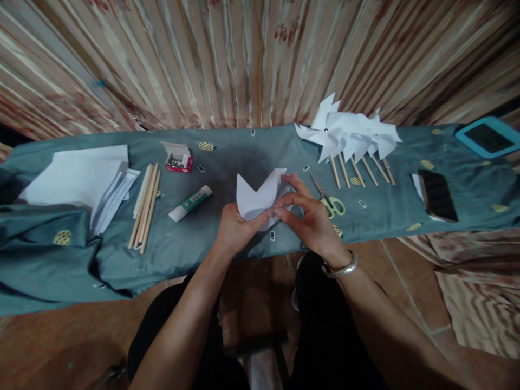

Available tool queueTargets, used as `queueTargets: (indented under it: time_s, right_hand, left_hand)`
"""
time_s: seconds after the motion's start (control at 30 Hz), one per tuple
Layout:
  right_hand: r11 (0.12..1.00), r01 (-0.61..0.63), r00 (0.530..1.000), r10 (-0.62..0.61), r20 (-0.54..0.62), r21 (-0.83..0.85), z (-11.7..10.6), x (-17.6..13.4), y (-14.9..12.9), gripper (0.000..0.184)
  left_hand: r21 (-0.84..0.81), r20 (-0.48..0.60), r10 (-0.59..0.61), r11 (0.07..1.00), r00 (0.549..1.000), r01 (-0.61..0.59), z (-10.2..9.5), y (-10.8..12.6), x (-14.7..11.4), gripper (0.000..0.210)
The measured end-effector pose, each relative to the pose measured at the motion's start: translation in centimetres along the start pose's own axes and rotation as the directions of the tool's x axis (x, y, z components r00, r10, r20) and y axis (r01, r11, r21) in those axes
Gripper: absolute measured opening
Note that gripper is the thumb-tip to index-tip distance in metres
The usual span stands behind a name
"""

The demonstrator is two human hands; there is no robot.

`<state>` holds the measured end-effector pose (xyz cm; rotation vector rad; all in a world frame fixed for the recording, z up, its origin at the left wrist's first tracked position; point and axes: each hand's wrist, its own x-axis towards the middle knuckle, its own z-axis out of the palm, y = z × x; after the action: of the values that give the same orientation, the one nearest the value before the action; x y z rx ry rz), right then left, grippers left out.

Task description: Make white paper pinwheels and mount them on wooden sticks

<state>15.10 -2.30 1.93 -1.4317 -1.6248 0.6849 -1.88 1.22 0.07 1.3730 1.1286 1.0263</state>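
Both hands hold a white paper pinwheel [260, 196] above the front edge of the cloth-covered table. My left hand [238, 227] grips it from the lower left, its thumb pressed toward the middle of the paper. Fingers of my right hand [311, 216] pinch the folded paper at the centre; whether a small pin is between them I cannot make out. Two pointed paper corners stand up, and the right side is partly hidden by my fingers. Just right of that hand lie scissors [333, 206] with light green handles. A glue stick [190, 203] rests to the left.
Finished pinwheels [331, 130] on sticks lie at the back right. Beyond them are a phone [437, 196] and a blue-framed tablet [489, 137]. On the left are wooden sticks [145, 208], a small red box [179, 161] of metal pins and white paper sheets [77, 179].
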Motion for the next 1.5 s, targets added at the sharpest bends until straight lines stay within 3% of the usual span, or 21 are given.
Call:
queueTargets:
  time_s: [0.23,0.4,0.6,0.87,1.17,1.5]
  right_hand:
    - [0.999,-0.009,0.997,0.012,-0.076,0.044,0.2,-0.1,-0.1,0.011]
    - [0.998,-0.021,0.981,0.032,-0.192,0.06,0.7,-0.3,0.3,0.056]
    - [0.964,-0.15,0.982,0.171,-0.083,0.22,0.4,-0.3,0.2,0.079]
    - [0.931,-0.253,0.963,0.269,-0.025,0.262,-0.3,-0.2,-0.7,0.085]
    - [0.836,-0.291,0.949,0.315,0.027,0.464,0.4,-0.3,-0.9,0.091]
    - [0.865,-0.261,0.952,0.305,-0.036,0.428,0.9,-0.4,-1.2,0.081]
  left_hand:
    - [-0.007,-0.032,-0.04,0.999,0.999,0.04,0.0,0.2,-0.1,0.03]
    - [-0.034,-0.037,-0.049,0.998,0.998,0.048,0.0,0.4,-0.2,0.031]
    - [-0.019,-0.04,-0.057,0.998,0.998,0.057,-0.1,0.7,-0.3,0.033]
    - [-0.056,-0.019,-0.078,0.995,0.997,0.077,-0.1,0.8,-0.5,0.033]
    - [-0.078,-0.029,-0.084,0.994,0.996,0.081,0.0,0.6,-0.5,0.033]
    - [-0.075,-0.052,-0.078,0.994,0.996,0.074,0.1,0.4,-0.5,0.032]
